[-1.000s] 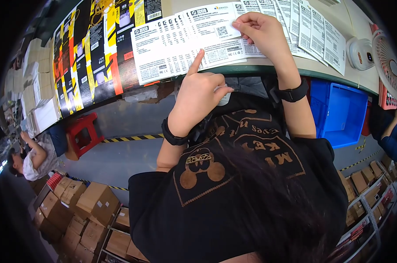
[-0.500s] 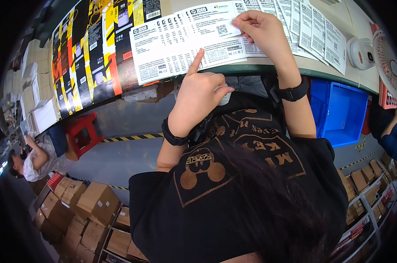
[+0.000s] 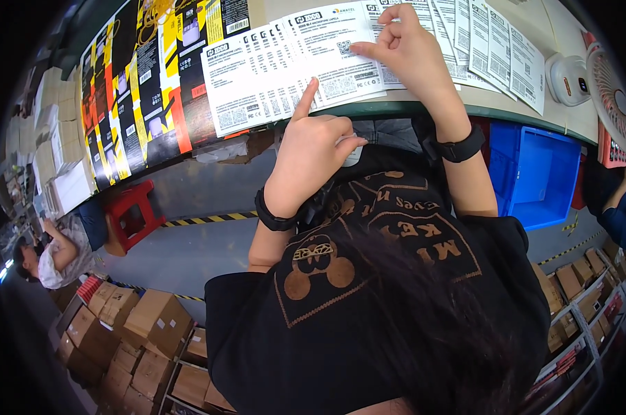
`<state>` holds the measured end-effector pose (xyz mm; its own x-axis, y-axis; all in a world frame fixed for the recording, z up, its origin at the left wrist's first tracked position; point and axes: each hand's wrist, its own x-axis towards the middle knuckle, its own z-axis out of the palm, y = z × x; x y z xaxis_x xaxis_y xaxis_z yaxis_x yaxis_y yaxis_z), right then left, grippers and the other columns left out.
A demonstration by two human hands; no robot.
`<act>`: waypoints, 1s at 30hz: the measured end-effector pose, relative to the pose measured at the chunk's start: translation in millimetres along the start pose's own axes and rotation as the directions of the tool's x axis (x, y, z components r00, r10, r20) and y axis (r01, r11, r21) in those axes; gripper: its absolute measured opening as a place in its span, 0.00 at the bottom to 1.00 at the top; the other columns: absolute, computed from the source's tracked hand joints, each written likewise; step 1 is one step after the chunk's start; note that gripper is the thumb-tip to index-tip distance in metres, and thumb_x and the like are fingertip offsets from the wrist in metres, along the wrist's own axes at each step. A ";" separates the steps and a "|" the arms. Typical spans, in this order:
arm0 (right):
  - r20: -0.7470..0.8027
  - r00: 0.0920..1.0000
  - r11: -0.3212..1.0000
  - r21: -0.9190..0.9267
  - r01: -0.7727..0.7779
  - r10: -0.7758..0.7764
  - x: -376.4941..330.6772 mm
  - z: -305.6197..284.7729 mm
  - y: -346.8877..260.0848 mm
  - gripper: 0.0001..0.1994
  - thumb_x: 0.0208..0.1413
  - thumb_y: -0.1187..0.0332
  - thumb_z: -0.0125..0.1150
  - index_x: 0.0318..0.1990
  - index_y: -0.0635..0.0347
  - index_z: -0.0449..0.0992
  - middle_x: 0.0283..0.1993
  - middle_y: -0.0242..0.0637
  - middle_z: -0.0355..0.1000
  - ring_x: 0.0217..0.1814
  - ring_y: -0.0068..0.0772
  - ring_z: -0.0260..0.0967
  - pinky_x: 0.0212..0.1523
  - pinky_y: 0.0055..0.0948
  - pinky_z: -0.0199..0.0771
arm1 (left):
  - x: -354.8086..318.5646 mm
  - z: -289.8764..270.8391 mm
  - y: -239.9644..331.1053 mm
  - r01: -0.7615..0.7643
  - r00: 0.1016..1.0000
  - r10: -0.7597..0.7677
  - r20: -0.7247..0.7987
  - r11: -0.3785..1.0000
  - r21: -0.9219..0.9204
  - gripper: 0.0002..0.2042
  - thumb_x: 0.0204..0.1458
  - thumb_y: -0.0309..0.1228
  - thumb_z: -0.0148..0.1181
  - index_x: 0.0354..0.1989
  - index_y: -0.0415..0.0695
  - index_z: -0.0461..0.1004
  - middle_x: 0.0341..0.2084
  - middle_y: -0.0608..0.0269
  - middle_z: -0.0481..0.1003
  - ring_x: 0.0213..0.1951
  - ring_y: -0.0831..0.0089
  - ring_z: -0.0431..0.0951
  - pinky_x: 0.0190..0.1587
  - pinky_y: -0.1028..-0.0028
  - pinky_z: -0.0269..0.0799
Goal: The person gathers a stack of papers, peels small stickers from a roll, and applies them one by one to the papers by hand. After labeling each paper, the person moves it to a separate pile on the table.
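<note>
Printed white sheets [image 3: 268,79] lie overlapped in a row along the table's near edge, each shifted a little from the one beneath. My left hand [image 3: 314,155] rests its outstretched index fingertip on them; the thumb points right and the other fingers curl under, gripping nothing visible. Over the right end of this row hovers my right hand [image 3: 418,66], thumb stretched across the top sheet and fingers bent apart from it. No sheet shows between them. Further right, more white sheets [image 3: 503,55] spread in a fan, partly hidden behind my right hand.
Black and yellow printed packaging sheets [image 3: 150,83] cover the table's left part. A white round device [image 3: 567,81] and a fan [image 3: 613,100] stand at right. Below the edge are a blue crate [image 3: 544,176] and a red stool [image 3: 133,214]. Another person [image 3: 60,249] sits far left.
My right hand has let go of the top sheet's right edge and its thumb has moved left over that sheet. The top sheet now lies slightly left and lower. My left hand has barely moved.
</note>
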<state>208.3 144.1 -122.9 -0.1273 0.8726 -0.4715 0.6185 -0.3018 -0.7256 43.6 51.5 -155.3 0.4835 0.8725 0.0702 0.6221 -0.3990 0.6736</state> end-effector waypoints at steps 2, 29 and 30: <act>0.133 0.973 0.982 -0.041 -0.185 0.189 -3.3 0.2 -1.1 0.33 0.52 0.60 0.56 0.61 0.63 0.50 0.56 0.53 0.60 0.61 0.35 0.57 0.63 0.42 0.44 | -0.3 1.3 -0.2 -0.011 1.000 0.011 -0.021 1.000 -0.010 0.11 0.40 0.30 0.64 0.14 0.39 0.70 0.09 0.63 0.69 0.14 0.65 0.68 0.65 0.63 0.44; -0.331 0.586 0.668 -0.467 0.579 -0.739 -32.8 39.8 47.4 0.18 0.48 0.64 0.61 0.42 0.61 0.63 0.37 0.42 0.61 0.37 0.41 0.63 0.36 0.33 0.66 | -23.2 -15.6 15.2 -0.048 0.998 0.049 -0.026 0.999 0.021 0.11 0.39 0.32 0.64 0.14 0.40 0.69 0.09 0.61 0.68 0.17 0.63 0.69 0.64 0.61 0.45; -0.329 0.584 0.666 -0.468 0.581 -0.742 -34.2 39.4 49.0 0.18 0.48 0.64 0.61 0.42 0.61 0.63 0.37 0.42 0.61 0.37 0.41 0.63 0.36 0.33 0.66 | -23.8 -16.1 15.8 -0.056 0.998 0.057 -0.020 0.998 0.026 0.11 0.39 0.32 0.64 0.15 0.40 0.69 0.09 0.60 0.68 0.17 0.63 0.69 0.64 0.61 0.45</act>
<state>212.4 84.3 -162.0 -0.2777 0.8601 0.4278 0.7007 0.4860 -0.5223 32.0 29.0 -134.5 0.5059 0.8538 0.1231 0.6094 -0.4547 0.6495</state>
